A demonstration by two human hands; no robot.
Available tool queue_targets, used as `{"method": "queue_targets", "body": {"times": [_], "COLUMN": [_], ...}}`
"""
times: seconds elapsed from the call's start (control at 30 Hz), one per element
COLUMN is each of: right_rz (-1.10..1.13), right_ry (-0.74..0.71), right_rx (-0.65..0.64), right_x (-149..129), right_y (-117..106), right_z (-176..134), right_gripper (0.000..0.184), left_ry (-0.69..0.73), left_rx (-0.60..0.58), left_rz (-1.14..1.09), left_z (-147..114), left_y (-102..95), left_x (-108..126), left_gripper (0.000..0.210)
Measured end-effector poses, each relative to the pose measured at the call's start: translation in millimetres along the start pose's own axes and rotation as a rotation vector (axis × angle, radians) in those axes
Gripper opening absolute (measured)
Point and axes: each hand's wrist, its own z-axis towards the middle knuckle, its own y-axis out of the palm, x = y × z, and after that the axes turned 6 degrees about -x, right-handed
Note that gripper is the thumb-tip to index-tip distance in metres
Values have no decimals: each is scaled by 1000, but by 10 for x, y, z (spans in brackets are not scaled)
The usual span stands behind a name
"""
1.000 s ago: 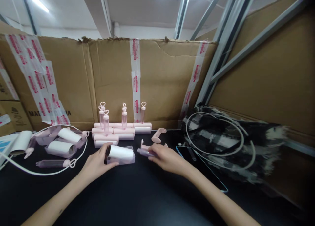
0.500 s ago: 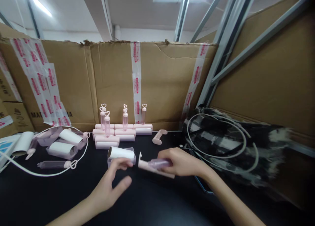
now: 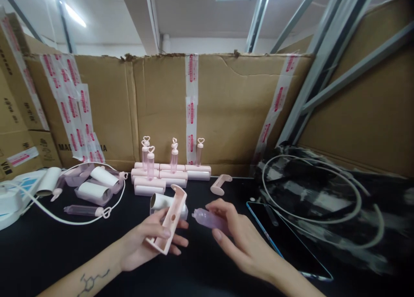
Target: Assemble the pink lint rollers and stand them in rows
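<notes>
Pink and slanted, a holed bracket (image 3: 172, 219) is gripped by the left hand (image 3: 140, 245); beside it, a translucent purple tube (image 3: 211, 219) is held by the right hand (image 3: 241, 241). Just beyond the left hand, a white roll (image 3: 161, 201) is set in a translucent tray (image 3: 184, 213). Farther beyond, pink roller cases (image 3: 149, 184) and upright heart-topped tubes (image 3: 150, 163) are ranged before taped cardboard (image 3: 161, 107).
</notes>
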Motion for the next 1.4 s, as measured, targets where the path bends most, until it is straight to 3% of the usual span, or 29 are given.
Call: {"method": "queue_targets", "body": {"times": [0.1, 0.27, 0.43, 0.57, 0.63, 0.83, 1.07, 1.23, 1.4], "right_rz": [79, 142, 178, 225, 187, -8, -187, -203, 9], "right_ry": [27, 53, 51, 85, 94, 15, -161, -200, -83], "right_rx": [-127, -195, -214, -215, -208, -211, -126, -159, -183], "right_x": [-61, -131, -144, -152, -140, -111, -152, -149, -175], "right_y": [4, 153, 183, 172, 179, 270, 392, 442, 389], "right_z": [6, 6, -23, -22, -21, -58, -108, -136, -151], "right_gripper": [23, 30, 31, 29, 30, 33, 35, 34, 30], "left_ry": [10, 21, -33, -61, -82, -88, -25, -29, -38], "left_rx": [36, 253, 172, 236, 275, 180, 397, 367, 211], "left_rz": [-38, 132, 202, 162, 146, 259, 408, 574, 458], "left_z": [16, 88, 115, 106, 100, 64, 48, 24, -9], "left_y": [0, 1, -20, -36, -51, -104, 21, 25, -41], "left_x": [-36, -151, -261, -285, -270, -320, -367, -394, -465], "left_gripper": [25, 44, 56, 54, 55, 65, 69, 52, 49]}}
